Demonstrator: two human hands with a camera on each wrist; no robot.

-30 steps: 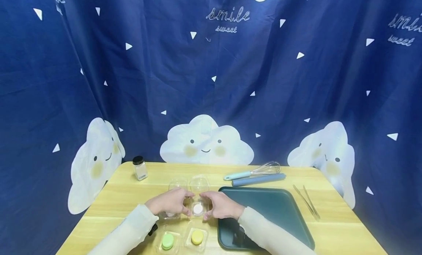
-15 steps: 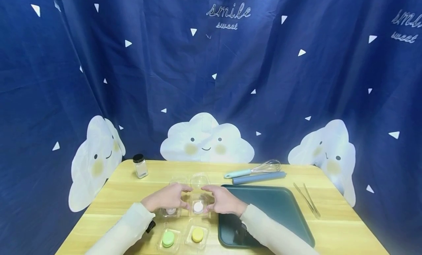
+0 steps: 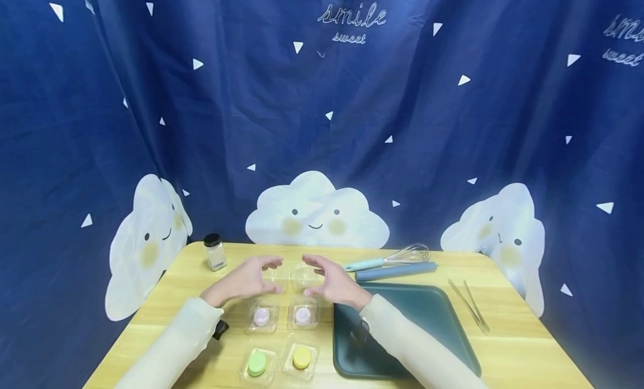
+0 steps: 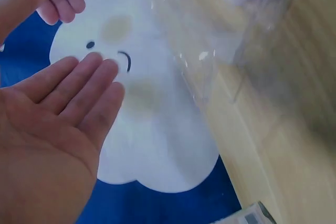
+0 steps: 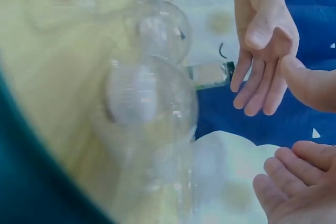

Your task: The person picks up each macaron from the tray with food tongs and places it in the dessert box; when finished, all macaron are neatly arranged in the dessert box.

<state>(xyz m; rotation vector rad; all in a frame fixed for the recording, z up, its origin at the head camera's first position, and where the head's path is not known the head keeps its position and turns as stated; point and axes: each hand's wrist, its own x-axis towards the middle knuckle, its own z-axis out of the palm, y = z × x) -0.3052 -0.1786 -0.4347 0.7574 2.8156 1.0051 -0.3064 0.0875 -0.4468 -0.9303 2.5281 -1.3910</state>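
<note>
Two clear plastic boxes stand side by side mid-table in the head view, a pale purple macaron (image 3: 261,317) in the left one and a pale macaron (image 3: 302,315) in the right one. Their clear lids (image 3: 305,277) are tipped back behind them. My left hand (image 3: 246,280) is beside the left lid, fingers extended and holding nothing. Facing it, my right hand (image 3: 336,283) is by the right lid, also holding nothing. Nearer me, a green macaron (image 3: 257,364) and a yellow macaron (image 3: 302,357) sit in two more clear boxes. The left wrist view shows the left palm (image 4: 58,124) bare.
A dark green tray (image 3: 402,327) lies at right, partly under the right forearm. Behind it are a whisk (image 3: 389,259) and a blue rolled item (image 3: 394,271). Metal tongs (image 3: 469,306) lie to its right. A black-capped jar (image 3: 215,254) stands at the back left.
Both hands have risen away from the rear boxes toward the lids and spread slightly apart. The two pale macarons are now fully visible. The boxes look unmoved.
</note>
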